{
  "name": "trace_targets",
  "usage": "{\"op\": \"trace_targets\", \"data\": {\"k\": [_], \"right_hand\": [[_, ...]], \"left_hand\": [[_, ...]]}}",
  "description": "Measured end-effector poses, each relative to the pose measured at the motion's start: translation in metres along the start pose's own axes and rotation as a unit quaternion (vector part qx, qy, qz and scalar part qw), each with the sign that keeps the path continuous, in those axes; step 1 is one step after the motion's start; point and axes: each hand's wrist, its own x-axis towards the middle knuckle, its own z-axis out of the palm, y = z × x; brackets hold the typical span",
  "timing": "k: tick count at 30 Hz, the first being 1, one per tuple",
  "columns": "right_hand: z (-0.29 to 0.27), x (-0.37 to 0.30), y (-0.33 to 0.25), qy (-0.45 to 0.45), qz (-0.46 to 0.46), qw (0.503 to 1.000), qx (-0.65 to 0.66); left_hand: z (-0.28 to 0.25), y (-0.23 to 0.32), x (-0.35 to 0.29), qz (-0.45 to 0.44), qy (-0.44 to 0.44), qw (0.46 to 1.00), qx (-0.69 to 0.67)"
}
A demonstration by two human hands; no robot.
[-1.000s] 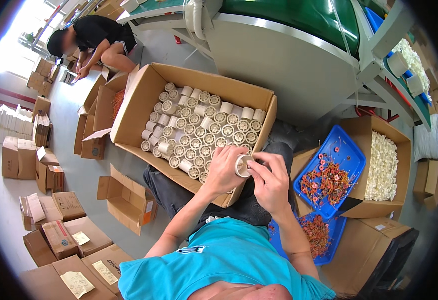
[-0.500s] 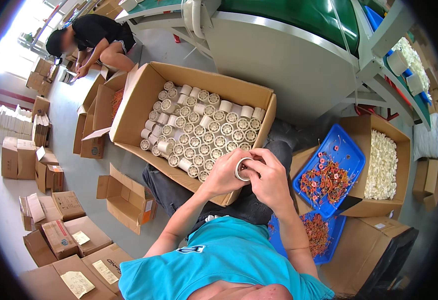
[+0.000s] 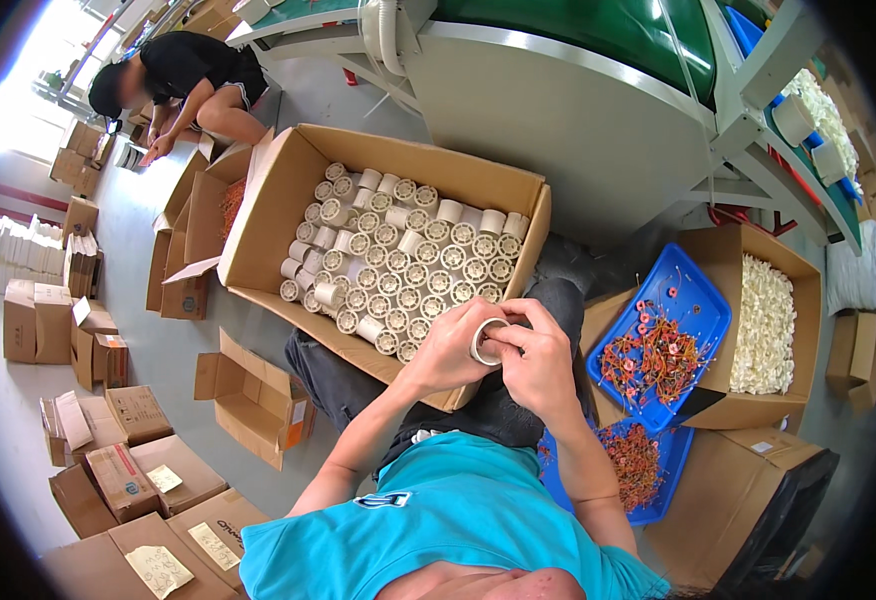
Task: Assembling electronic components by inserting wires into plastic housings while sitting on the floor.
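Observation:
Above my lap, my left hand point(image 3: 448, 348) is wrapped round a white plastic cylinder point(image 3: 480, 338), its open end tilted toward me. My right hand point(image 3: 536, 362) is closed at that opening, with thumb and fingertips reaching into the rim. Whatever those fingertips pinch is too small and hidden to make out. Just beyond my hands a large cardboard carton point(image 3: 398, 150) rests against my legs. Inside it stand or lie many white cylinders point(image 3: 395, 262) like the held one, most showing a slotted round end.
On my right, a blue tray point(image 3: 703, 290) holds red and orange wired parts point(image 3: 658, 350), with a second blue tray point(image 3: 673, 480) below. Beside them is a carton of small cream parts point(image 3: 761, 325). A grey-green machine point(image 3: 558, 130) stands ahead. Another person point(image 3: 198, 80) crouches at far left.
My right fingertips have shifted slightly at the cylinder's opening. Both hands otherwise keep their place, and the cartons and trays look the same.

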Motion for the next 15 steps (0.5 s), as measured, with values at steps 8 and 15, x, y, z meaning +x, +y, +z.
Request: {"op": "trace_targets", "data": {"k": [8,15], "right_hand": [[0.002,-0.007,0.004,-0.011,-0.026,1.000,-0.006],[0.006,-0.013,0.004,0.029,0.019,0.999,0.014]], "left_hand": [[-0.006,0.000,-0.001,0.017,-0.066,0.997,-0.021],[-0.001,0.000,-0.004,0.048,-0.029,0.998,0.037]]}}
